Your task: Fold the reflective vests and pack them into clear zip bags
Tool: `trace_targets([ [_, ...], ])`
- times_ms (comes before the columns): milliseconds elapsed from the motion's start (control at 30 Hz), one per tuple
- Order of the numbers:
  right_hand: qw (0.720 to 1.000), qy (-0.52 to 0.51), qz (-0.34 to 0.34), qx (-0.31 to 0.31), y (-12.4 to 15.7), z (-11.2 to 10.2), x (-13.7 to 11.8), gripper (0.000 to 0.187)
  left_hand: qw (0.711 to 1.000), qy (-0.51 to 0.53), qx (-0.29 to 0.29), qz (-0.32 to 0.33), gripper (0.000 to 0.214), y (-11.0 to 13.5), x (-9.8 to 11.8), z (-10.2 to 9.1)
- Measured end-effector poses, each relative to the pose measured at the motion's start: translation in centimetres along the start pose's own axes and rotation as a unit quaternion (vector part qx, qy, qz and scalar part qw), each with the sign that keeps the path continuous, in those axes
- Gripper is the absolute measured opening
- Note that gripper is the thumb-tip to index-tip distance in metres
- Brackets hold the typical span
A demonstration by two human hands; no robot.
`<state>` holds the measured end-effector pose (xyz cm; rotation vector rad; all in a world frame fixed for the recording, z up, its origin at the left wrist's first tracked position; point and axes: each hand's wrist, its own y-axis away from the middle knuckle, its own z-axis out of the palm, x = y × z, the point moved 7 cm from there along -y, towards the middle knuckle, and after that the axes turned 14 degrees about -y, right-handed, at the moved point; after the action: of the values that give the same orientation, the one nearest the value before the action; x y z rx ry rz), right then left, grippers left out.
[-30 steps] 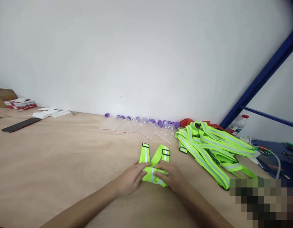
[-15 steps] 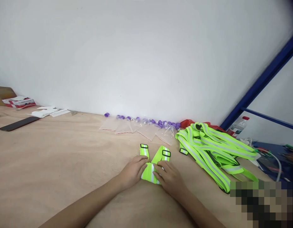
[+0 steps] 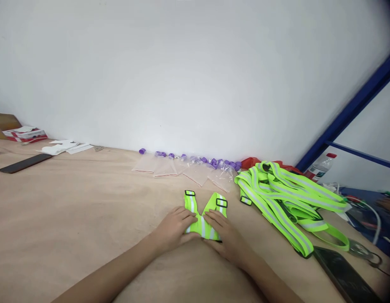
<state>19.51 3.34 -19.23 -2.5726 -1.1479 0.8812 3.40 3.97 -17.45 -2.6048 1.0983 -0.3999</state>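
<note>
A folded neon-yellow reflective strap harness (image 3: 203,227) with silver stripes lies on the wooden table in front of me. Its two upper ends spread apart in a V, each with a black buckle. My left hand (image 3: 174,227) lies across its left side, fingers stretched out flat and the thumb along the near edge. On the opposite side, my right hand (image 3: 226,235) rests the same way, fingers extended over the band. Both hands press on the harness and partly cover it.
A tangled pile of similar reflective straps (image 3: 277,193) lies to the right, beside a dark phone (image 3: 346,273). Along the wall are clear plastic bags (image 3: 165,167) with purple pieces. A bottle (image 3: 321,167) stands at the back right; a dark strip (image 3: 26,163) lies far left.
Both hands have flattened, with the thumbs now at the harness's near edge. Its middle has been smoothed out, and the left buckled end has shifted slightly left.
</note>
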Motion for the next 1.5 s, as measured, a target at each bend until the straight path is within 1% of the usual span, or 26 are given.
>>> trace_targets([
  [33, 1.000, -0.008, 0.007, -0.002, 0.0, 0.0, 0.1, 0.057, 1.000, -0.001, -0.006, 0.008, 0.039, 0.1, 0.1, 0.0],
  [100, 1.000, -0.021, 0.021, -0.007, -0.1, -0.1, 0.2, 0.055, 1.000, 0.001, -0.019, 0.011, 0.042, 0.3, 0.1, 0.0],
  [200, 0.999, -0.025, 0.033, -0.012, -0.3, -0.3, 0.0, 0.054, 0.999, 0.020, -0.034, -0.009, 0.040, 0.4, -0.2, 0.2],
  [300, 0.999, -0.010, 0.044, -0.018, -0.3, -0.3, -0.1, 0.053, 0.998, 0.048, -0.037, -0.029, 0.042, 0.4, -0.6, 0.3],
  [400, 0.997, 0.014, 0.081, -0.008, -0.3, 0.0, 0.4, 0.051, 0.996, 0.064, -0.031, -0.049, 0.043, 0.5, -0.8, 0.5],
  [467, 0.995, 0.016, 0.099, 0.003, -0.2, 0.2, 0.7, 0.051, 0.996, 0.054, -0.033, -0.060, 0.043, 0.5, -0.8, 0.7],
  [567, 0.994, 0.017, 0.103, 0.008, 0.0, 0.6, 0.9, 0.049, 0.995, 0.025, -0.052, -0.081, 0.044, 0.6, -0.7, 0.9],
  [667, 0.992, 0.045, 0.118, 0.009, 0.3, 0.7, 1.1, 0.050, 0.993, 0.019, -0.068, -0.097, 0.045, 0.7, -0.7, 1.0],
  [800, 0.981, 0.083, 0.175, -0.002, 0.5, 1.0, 1.1, 0.053, 0.991, 0.008, -0.078, -0.107, 0.045, 0.6, -0.6, 1.0],
  [900, 0.973, 0.095, 0.210, 0.009, 0.5, 0.8, 0.8, 0.055, 0.991, -0.006, -0.072, -0.110, 0.045, 0.7, -0.6, 1.0],
  [1000, 0.973, 0.094, 0.211, 0.004, 0.3, 0.8, 0.4, 0.055, 0.993, -0.013, -0.063, -0.102, 0.045, 0.7, -0.7, 1.1],
  [1100, 0.973, 0.091, 0.212, 0.003, 0.3, 0.8, 0.6, 0.056, 0.994, -0.013, -0.058, -0.093, 0.045, 0.8, -0.8, 1.2],
  [1267, 0.979, 0.057, 0.196, -0.021, 0.4, 1.1, 0.9, 0.057, 0.995, 0.023, -0.043, -0.086, 0.043, 0.8, -0.9, 1.1],
  [1400, 0.980, 0.044, 0.194, -0.032, 0.1, 0.6, 0.5, 0.056, 0.993, 0.045, -0.056, -0.094, 0.046, 0.8, -0.8, 1.1],
  [1500, 0.981, 0.027, 0.186, -0.043, -0.2, 0.2, 0.2, 0.055, 0.992, 0.051, -0.067, -0.095, 0.045, 0.8, -0.6, 1.2],
])
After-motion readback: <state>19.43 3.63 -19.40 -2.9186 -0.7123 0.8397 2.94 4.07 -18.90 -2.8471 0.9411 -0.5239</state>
